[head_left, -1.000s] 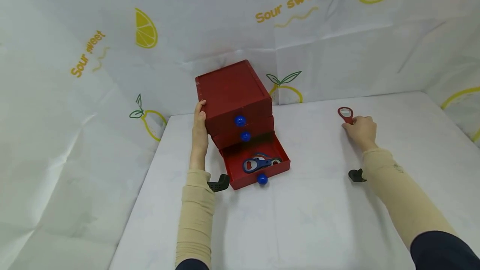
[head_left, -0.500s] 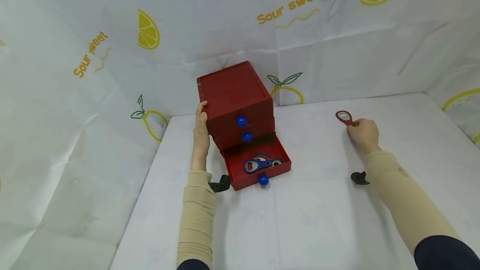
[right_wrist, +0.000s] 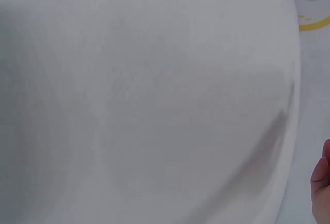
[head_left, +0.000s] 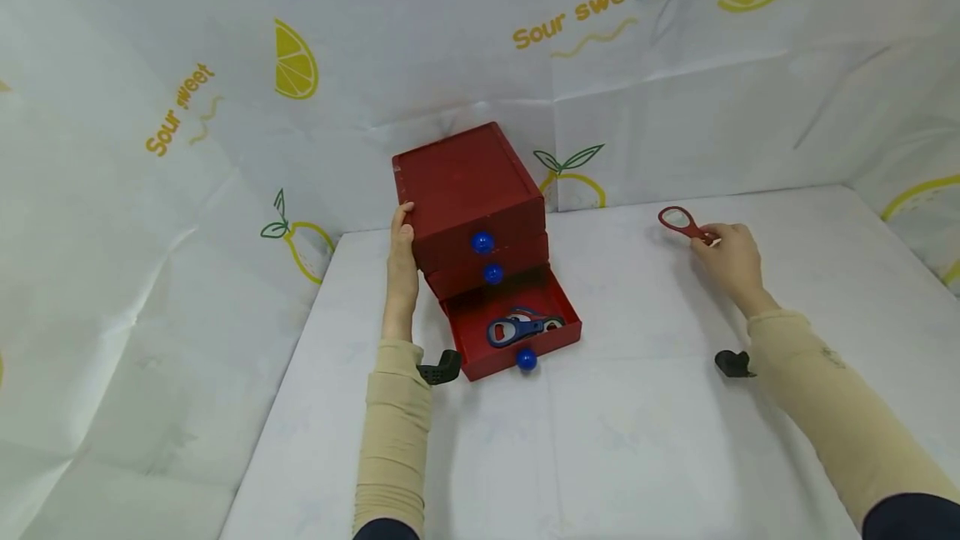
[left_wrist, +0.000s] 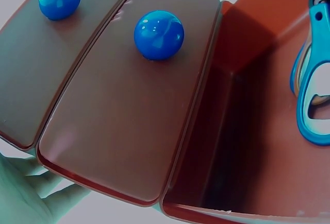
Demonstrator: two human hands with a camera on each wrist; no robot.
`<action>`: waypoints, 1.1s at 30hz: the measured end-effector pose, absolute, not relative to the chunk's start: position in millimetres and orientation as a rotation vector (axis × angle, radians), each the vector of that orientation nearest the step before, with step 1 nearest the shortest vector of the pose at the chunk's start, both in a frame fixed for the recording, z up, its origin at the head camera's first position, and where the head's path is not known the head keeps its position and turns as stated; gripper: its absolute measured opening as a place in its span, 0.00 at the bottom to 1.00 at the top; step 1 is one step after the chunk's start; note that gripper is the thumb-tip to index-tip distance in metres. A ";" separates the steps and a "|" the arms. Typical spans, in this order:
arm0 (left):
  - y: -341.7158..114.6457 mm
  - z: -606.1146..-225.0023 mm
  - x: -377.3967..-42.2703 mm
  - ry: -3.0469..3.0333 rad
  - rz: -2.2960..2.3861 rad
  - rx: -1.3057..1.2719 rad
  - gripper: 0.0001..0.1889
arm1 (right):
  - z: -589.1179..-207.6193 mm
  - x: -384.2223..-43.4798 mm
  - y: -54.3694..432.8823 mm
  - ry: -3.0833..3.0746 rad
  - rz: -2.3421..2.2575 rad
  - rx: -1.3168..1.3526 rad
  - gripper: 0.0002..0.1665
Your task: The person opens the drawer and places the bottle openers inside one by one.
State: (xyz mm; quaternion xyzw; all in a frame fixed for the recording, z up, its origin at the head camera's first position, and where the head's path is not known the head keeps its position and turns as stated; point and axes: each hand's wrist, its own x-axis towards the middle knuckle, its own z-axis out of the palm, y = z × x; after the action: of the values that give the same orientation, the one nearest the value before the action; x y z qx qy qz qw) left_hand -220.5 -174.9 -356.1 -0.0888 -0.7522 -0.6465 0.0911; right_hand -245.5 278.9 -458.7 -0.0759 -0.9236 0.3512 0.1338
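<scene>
A red drawer box [head_left: 467, 177] with round blue knobs stands at the back of the table. My left hand [head_left: 402, 269] rests along its left side, fingertips near the top edge; the left wrist view shows those fingers [left_wrist: 67, 198] fairly straight against the side. The lowest drawer [head_left: 487, 362] is pulled out, holding a blue bottle opener [head_left: 531, 327] and at least one more partly covered. To the right, my right hand [head_left: 735, 265] pinches a red bottle opener [head_left: 694, 232] by its handle end, above the table. Only part of that hand shows in the right wrist view.
A white cloth [head_left: 630, 432] covers the table. Behind it rises a white sheet [head_left: 420, 32] printed with lemons and lettering, close behind the drawer box. The two upper drawers, with blue knobs [left_wrist: 159, 35], are closed.
My right hand has lifted the red bottle opener, its ring end swinging left and upward, while the wrist shifts slightly right. The left hand and drawer box stay in place.
</scene>
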 end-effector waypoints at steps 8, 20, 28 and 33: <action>-175.0 -355.7 -220.0 -2.247 -1.914 -0.250 0.26 | -438.4 -240.7 252.9 -2.471 1.093 -0.101 0.19; -170.8 -352.9 -218.6 -2.260 -1.906 -0.244 0.26 | -413.5 -219.5 216.0 -2.346 1.197 0.092 0.14; -172.8 -354.0 -219.0 -2.232 -1.906 -0.268 0.26 | -411.1 -208.2 193.5 -2.358 1.238 0.384 0.14; -173.3 -355.9 -220.2 -2.217 -1.913 -0.288 0.26 | -413.1 -207.5 179.0 -2.323 1.247 0.607 0.14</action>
State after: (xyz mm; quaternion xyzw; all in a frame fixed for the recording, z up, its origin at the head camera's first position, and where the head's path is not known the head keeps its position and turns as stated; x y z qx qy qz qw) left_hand -220.2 -173.3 -355.9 -0.0975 -0.7497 -0.6470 0.0994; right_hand -207.5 179.0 -413.1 0.2191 -0.8384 0.4499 0.2161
